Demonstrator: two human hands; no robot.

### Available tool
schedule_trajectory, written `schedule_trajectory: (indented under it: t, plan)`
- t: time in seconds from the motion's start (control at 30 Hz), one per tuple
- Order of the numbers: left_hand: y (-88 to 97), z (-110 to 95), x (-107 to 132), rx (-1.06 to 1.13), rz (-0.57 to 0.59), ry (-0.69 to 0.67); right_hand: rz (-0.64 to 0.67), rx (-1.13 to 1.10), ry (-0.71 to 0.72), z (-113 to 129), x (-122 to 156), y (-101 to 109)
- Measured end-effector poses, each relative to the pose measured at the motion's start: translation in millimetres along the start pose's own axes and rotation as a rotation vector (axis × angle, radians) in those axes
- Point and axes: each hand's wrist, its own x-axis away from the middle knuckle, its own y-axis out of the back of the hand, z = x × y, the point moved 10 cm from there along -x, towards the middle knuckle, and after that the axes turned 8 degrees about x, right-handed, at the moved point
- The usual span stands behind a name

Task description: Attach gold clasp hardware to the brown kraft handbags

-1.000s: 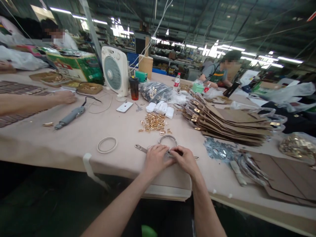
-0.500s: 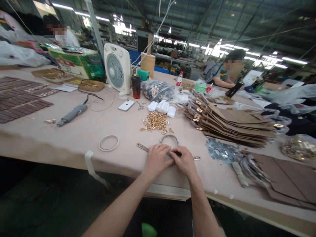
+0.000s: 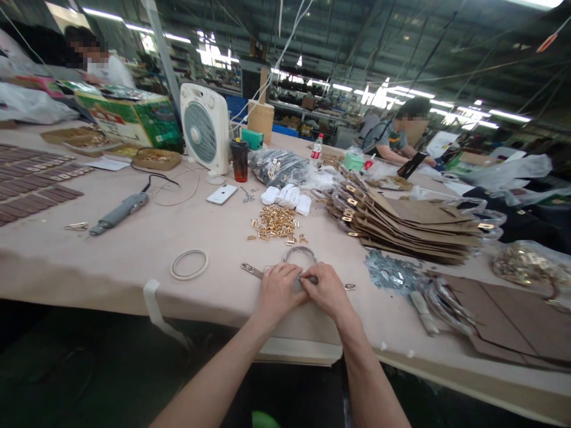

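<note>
Both my hands are close together over a brown bag panel (image 3: pixel 307 333) at the table's front edge. My left hand (image 3: pixel 279 288) lies on the panel with its fingers stretched out flat. Beside it, my right hand (image 3: pixel 329 290) is closed in a pinch on a small dark piece (image 3: pixel 313 279), mostly hidden by the fingers. A wrapped loop handle (image 3: pixel 301 249) arches up beyond the fingertips. To the left, a strap end with a metal fitting (image 3: pixel 250 270) sticks out; another metal fitting (image 3: pixel 350 286) shows on the right.
Gold hardware (image 3: pixel 276 223) is heaped ahead. A tape roll (image 3: pixel 189 264) and a grey electric screwdriver (image 3: pixel 119 214) lie left. Stacked brown bag pieces (image 3: pixel 410 229), grey metal plates (image 3: pixel 392 272) and more panels (image 3: pixel 504 315) are on the right. A fan (image 3: pixel 205 128) stands behind.
The camera view has shifted slightly, so the scene sits further left. My right hand has turned a little and the dark piece shows more. My left hand stays on the panel.
</note>
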Motion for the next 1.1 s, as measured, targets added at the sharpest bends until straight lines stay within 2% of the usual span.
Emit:
schedule_trajectory:
  t: [0.13,0.23,0.37,0.47,0.53,0.57,0.7,0.77,0.83,0.93,1.1]
  plan:
    - [-0.8,-5.2,-0.2,-0.015,0.021,-0.015,-0.127,0.047,0.014,12.0,20.1,7.9]
    - [-4.1,-6.6,-0.2,-0.054,0.026,-0.025,-0.233,-0.001,-0.008,11.8,34.5,11.2]
    - [-16.7,-3.2,-5.6,-0.118,0.036,-0.077,-0.315,-0.128,0.020,4.1,40.4,15.6]
    - [-22.6,-3.8,-10.3,-0.155,0.021,-0.126,-0.352,-0.313,0.078,-5.1,44.0,29.5]
    - [-22.9,-6.5,-11.2,-0.175,0.009,-0.144,-0.448,-0.452,0.013,-30.1,52.1,48.0]
    - [-22.7,-8.0,-11.2,-0.183,0.006,-0.146,-0.523,-0.501,-0.068,-51.2,59.0,58.4]
    - [-22.7,-10.3,-11.0,-0.196,0.022,-0.126,-0.825,-0.474,-0.476,-157.8,101.2,91.5]
    - [-23.1,-9.8,-11.3,-0.190,0.032,-0.115,-0.838,-0.372,-0.594,-201.8,113.5,98.2]
    - [-23.1,-8.5,-11.8,-0.180,0.033,-0.106,-0.761,-0.263,-0.632,-231.6,114.7,98.3]
    - [-23.2,-7.3,-11.7,-0.162,0.030,-0.104,-0.638,-0.093,-0.584,-246.4,106.7,92.8]
    - [-20.5,-7.4,-8.2,-0.149,0.027,-0.090,-0.562,0.082,-0.551,-239.7,97.6,80.9]
